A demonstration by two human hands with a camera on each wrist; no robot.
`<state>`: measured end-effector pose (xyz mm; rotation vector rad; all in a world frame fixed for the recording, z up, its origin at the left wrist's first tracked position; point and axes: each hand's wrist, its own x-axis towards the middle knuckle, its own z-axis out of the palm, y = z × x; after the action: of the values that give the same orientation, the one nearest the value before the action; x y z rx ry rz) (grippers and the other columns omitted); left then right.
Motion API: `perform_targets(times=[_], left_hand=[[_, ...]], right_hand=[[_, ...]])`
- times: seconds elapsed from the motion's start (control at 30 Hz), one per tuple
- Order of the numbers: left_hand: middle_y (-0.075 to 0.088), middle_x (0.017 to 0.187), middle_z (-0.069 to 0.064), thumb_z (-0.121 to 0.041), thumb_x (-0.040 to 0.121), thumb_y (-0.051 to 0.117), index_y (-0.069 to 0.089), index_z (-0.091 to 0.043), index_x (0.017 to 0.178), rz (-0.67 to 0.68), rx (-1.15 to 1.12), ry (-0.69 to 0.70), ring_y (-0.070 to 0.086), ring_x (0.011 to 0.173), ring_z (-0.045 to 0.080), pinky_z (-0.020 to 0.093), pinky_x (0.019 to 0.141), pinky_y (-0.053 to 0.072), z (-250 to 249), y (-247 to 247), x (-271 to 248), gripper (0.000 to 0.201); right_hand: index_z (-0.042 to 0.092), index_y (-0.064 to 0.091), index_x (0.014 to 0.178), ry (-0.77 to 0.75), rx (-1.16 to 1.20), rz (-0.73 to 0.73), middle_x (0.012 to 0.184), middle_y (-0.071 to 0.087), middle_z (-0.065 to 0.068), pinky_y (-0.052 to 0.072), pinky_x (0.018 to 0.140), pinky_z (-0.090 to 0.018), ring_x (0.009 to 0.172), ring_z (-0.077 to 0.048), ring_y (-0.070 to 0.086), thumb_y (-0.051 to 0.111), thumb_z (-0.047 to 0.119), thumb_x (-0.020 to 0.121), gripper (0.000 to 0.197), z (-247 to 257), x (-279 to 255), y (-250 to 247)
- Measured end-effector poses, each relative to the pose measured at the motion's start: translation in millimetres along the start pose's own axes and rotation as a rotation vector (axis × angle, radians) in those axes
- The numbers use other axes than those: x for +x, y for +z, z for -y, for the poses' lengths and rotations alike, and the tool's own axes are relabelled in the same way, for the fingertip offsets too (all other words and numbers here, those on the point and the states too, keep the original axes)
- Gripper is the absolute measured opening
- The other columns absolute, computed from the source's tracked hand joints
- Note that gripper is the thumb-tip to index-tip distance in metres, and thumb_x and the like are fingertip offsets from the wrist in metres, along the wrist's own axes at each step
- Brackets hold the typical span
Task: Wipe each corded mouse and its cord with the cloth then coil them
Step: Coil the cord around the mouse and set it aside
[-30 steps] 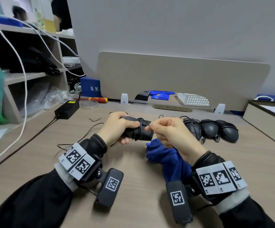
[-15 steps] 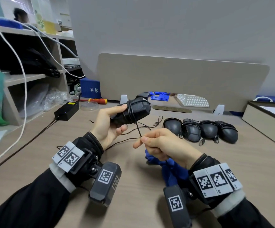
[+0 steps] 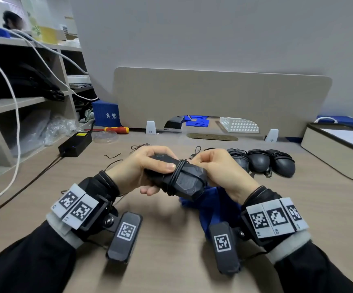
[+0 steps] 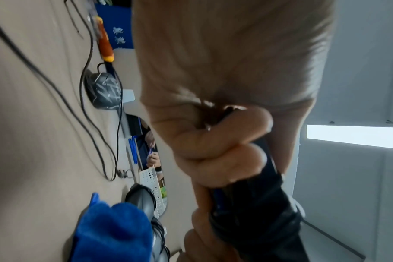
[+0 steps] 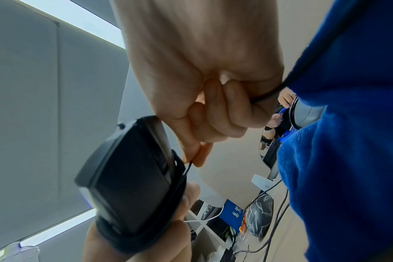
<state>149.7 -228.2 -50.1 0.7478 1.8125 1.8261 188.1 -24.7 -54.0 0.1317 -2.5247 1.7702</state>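
My left hand [image 3: 158,178] grips a black angular corded mouse [image 3: 184,182] above the desk, thumb on top and fingers curled underneath [image 4: 224,159]. Its thin black cord [image 3: 176,176] is wound in a few turns round the mouse's middle. Just right of the mouse, my right hand [image 3: 194,159] pinches the cord between thumb and forefinger [image 5: 198,156]. More cord runs through its curled fingers. The blue cloth [image 3: 215,206] lies crumpled on the desk beneath my right wrist. Three dark mice [image 3: 258,160] with cords wrapped round them stand in a row to the right.
A grey-patterned mouse [image 4: 103,92] and loose thin cables [image 4: 90,124] lie on the desk behind my hands. A black power brick [image 3: 75,141], a screwdriver [image 3: 116,130] and shelves sit at the left, a divider panel [image 3: 222,98] at the back, a beige box [image 3: 336,149] at the right.
Half a second ago my left hand held the mouse raised and tilted; it is now lower and level. My right hand has come up from below to the mouse's right side with the cord.
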Motion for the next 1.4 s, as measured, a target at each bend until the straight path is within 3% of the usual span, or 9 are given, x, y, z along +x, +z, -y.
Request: perform_targets(times=[0.1,0.23,0.4,0.77,0.93,1.03,1.13,1.27,1.4], left_hand=[[0.053,0.069,0.025,-0.022,0.066,0.078,0.065,-0.008,0.092,0.004,0.176,-0.021,0.046,0.031,0.022,0.018,0.032,0.035,-2.5,3.1,-2.3,0.032],[0.057,0.069,0.024,-0.023,0.068,0.074,0.062,-0.009,0.092,-0.134,0.327,-0.047,0.049,0.035,0.024,0.021,0.034,0.038,1.5,8.4,2.7,0.030],[0.056,0.062,0.021,-0.012,0.081,0.076,0.057,0.007,0.098,-0.348,0.209,-0.045,0.049,0.035,0.024,0.023,0.034,0.041,8.4,4.1,10.5,0.032],[0.058,0.071,0.023,-0.007,0.089,0.066,0.059,0.005,0.096,-0.569,-0.051,0.031,0.049,0.035,0.025,0.022,0.032,0.040,9.9,0.2,16.1,0.016],[0.059,0.077,0.019,-0.012,0.091,0.062,0.063,0.000,0.093,-0.602,-0.220,0.094,0.048,0.048,0.024,0.021,0.037,0.040,7.4,-2.4,12.6,0.012],[0.059,0.082,0.018,-0.017,0.092,0.058,0.064,0.001,0.101,-0.541,-0.332,0.139,0.046,0.061,0.024,0.020,0.037,0.037,3.9,-3.4,10.6,0.020],[0.057,0.077,0.014,-0.019,0.086,0.060,0.065,0.001,0.097,-0.364,-0.347,0.168,0.041,0.055,0.022,0.020,0.035,0.032,0.6,0.1,6.2,0.024],[0.049,0.068,0.016,-0.017,0.076,0.064,0.056,0.014,0.099,-0.089,-0.146,0.130,0.038,0.039,0.022,0.016,0.031,0.029,-0.6,6.8,2.5,0.039],[0.054,0.063,0.019,-0.014,0.069,0.072,0.066,-0.002,0.094,-0.034,0.012,0.050,0.043,0.028,0.021,0.017,0.030,0.033,-2.4,9.6,-1.6,0.028]], right_hand=[[0.009,0.064,0.064,-0.017,-0.027,-0.034,0.051,0.050,0.005,0.027,0.041,-0.015,0.042,-0.004,0.037,0.075,0.015,0.087,0.026,-0.4,0.2,-0.6],[-0.002,0.068,0.077,-0.022,0.001,-0.107,0.043,0.044,0.014,0.026,0.039,-0.013,0.038,-0.002,0.033,0.076,0.020,0.087,0.026,-0.9,1.5,-5.0],[-0.008,0.069,0.085,-0.111,0.030,-0.083,0.039,0.044,0.015,0.030,0.040,-0.009,0.037,0.000,0.038,0.063,0.006,0.094,0.018,8.8,-2.3,0.8],[0.003,0.069,0.092,-0.075,0.080,0.141,0.049,0.041,0.003,0.022,0.039,-0.018,0.042,-0.008,0.029,0.050,0.012,0.103,0.024,3.1,-3.5,16.2],[0.006,0.068,0.092,-0.035,0.049,0.283,0.051,0.050,-0.002,0.030,0.039,-0.019,0.040,-0.011,0.038,0.045,0.014,0.106,0.028,0.1,-3.5,20.5],[0.009,0.071,0.094,0.034,0.046,0.335,0.055,0.049,-0.002,0.032,0.043,-0.020,0.048,-0.016,0.039,0.046,0.018,0.106,0.030,-4.3,-3.1,20.7],[0.009,0.073,0.094,0.068,0.025,0.352,0.053,0.043,0.002,0.028,0.044,-0.020,0.050,-0.015,0.034,0.050,0.019,0.104,0.027,-4.4,-5.8,21.2],[0.008,0.055,0.068,0.031,0.003,0.113,0.052,0.034,0.000,0.019,0.047,-0.023,0.048,-0.014,0.023,0.058,0.002,0.094,0.027,-2.0,-5.0,13.7],[0.012,0.062,0.061,0.048,0.011,-0.060,0.054,0.047,-0.004,0.026,0.047,-0.021,0.049,-0.015,0.036,0.067,0.008,0.090,0.030,-6.5,3.6,2.9]])
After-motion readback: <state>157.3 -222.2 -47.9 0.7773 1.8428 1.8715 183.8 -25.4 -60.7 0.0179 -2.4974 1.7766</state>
